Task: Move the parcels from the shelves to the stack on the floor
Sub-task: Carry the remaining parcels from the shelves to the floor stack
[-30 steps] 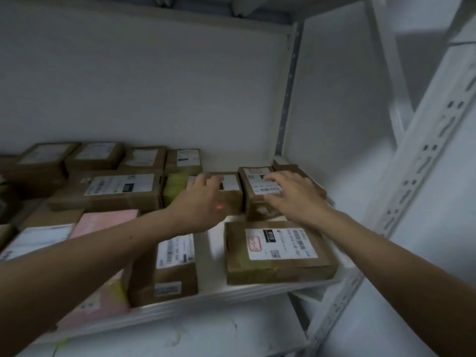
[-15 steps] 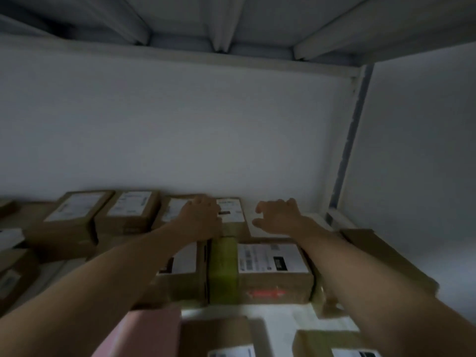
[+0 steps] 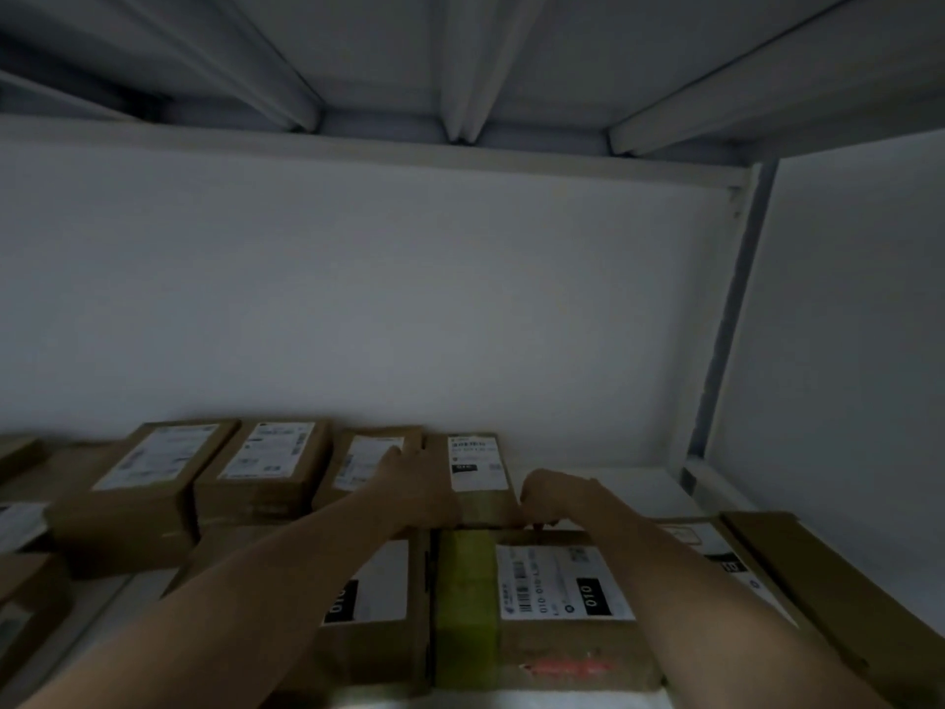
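A small brown parcel (image 3: pixel 475 470) with a white label stands in the back row of the shelf (image 3: pixel 629 491), against the wall. My left hand (image 3: pixel 419 486) presses on its left side, fingers stretched over the neighbouring parcel (image 3: pixel 365 465). My right hand (image 3: pixel 555 498) curls around its right front corner. Both hands clamp this parcel between them. In front of it lies a larger parcel (image 3: pixel 557 596) with yellow-green tape, under my forearms.
Two more labelled boxes (image 3: pixel 153 463) (image 3: pixel 266 458) fill the back row to the left. A flat brown box (image 3: pixel 818 580) lies at the right by the shelf upright (image 3: pixel 726 319). The shelf above (image 3: pixel 460 69) hangs low overhead. Bare shelf shows right of the gripped parcel.
My hands reached from the front parcels to the back row and closed on the small parcel's two sides. The view tilted up towards the wall.
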